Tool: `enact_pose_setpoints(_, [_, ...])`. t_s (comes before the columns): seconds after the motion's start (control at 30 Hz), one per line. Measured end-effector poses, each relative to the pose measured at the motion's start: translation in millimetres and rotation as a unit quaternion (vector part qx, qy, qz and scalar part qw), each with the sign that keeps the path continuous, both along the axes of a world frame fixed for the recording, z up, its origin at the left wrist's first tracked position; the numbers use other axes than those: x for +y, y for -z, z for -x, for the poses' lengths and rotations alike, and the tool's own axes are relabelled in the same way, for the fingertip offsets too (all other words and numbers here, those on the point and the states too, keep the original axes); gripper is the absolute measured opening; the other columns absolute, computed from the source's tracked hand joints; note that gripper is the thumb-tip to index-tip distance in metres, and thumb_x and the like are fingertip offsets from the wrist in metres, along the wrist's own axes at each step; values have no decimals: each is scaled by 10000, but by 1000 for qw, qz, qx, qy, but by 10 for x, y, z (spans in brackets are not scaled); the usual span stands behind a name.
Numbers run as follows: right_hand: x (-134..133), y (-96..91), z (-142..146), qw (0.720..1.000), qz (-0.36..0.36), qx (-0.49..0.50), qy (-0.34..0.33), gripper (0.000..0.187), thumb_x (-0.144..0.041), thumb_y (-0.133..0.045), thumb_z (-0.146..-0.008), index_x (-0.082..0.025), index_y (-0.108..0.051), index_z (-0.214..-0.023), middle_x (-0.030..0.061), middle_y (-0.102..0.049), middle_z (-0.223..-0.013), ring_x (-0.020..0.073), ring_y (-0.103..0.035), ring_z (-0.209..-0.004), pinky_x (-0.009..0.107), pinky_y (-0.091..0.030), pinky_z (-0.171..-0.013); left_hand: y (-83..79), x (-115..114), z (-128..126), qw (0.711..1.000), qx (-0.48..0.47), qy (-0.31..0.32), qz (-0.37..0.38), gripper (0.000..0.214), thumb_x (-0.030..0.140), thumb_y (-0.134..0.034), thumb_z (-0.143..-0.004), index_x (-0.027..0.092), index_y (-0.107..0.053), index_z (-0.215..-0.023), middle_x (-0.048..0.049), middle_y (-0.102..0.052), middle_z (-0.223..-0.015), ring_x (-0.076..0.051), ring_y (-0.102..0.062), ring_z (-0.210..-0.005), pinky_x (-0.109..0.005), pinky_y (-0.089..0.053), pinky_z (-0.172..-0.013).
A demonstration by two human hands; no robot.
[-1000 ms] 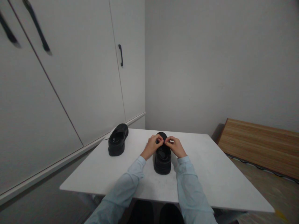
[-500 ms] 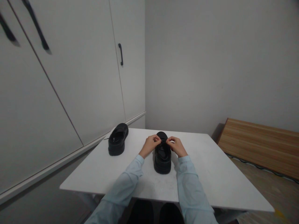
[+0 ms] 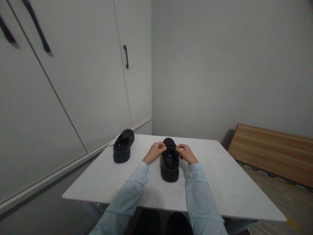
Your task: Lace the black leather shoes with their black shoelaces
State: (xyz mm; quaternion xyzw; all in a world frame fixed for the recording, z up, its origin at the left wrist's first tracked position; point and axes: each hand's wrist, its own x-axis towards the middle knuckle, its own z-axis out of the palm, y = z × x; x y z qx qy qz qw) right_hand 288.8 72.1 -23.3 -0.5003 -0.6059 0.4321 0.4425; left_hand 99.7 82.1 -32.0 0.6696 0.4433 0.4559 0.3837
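A black shoe (image 3: 170,164) stands on the white table (image 3: 220,189), heel toward me, toe pointing away. My left hand (image 3: 154,151) is at the shoe's left side, fingers pinched on its black lace. My right hand (image 3: 186,152) is at the right side, likewise pinched on the lace. The lace runs between the two hands over the shoe's top. A second black shoe (image 3: 123,145) rests apart near the table's far left corner, untouched.
White cupboard doors with black handles (image 3: 126,57) line the left wall close to the table. A wooden board (image 3: 271,150) leans low against the wall at the right. The floor shows beyond the table's right edge.
Both hands have drawn a little apart to either side of the shoe, pulling the lace outward. The other shoe has stayed put.
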Motion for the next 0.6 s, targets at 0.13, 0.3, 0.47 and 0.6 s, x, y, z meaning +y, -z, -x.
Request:
enact_pose_setpoints(0.13, [-41, -49, -5, 999, -21, -5, -41, 230, -399, -618, -670, -173, -586, -703, -41, -511, -561, 84, -455, -438, 188, -303, -337, 7, -24, -15, 999, -23, 27, 3, 281, 412, -652, -692, 141, -597, -740, 3, -580, -656, -110, -514, -615, -225, -379, -598])
enact_pose_setpoints(0.3, [-62, -72, -8, 996, -51, -22, -69, 338, -488, -676, -645, -172, -560, -667, -35, -494, -568, 84, -443, -461, 192, -301, -351, -3, -19, -20, 999, -23, 49, -3, 341, 438, -713, -647, 136, -599, -759, 2, -574, -675, -114, -509, -639, -228, -376, -609])
enact_pose_setpoints(0.47, [12, 25, -3, 998, -53, -13, -37, 376, -554, -625, -669, -193, -520, -679, -46, -469, -522, 102, -440, -439, 207, -290, -345, -29, -9, -15, 998, -28, 54, -17, 308, 439, -660, -708, 141, -590, -733, -14, -591, -717, -133, -533, -686, -246, -395, -655])
enact_pose_setpoints(0.6, [82, 104, -13, 998, -62, -28, -16, 385, -581, -567, -696, -204, -492, -713, -38, -481, -541, 124, -470, -473, 221, -309, -368, -26, -10, -4, 999, 10, 28, -32, 288, 436, -594, -764, 154, -565, -714, 1, -555, -685, -126, -501, -663, -241, -382, -648])
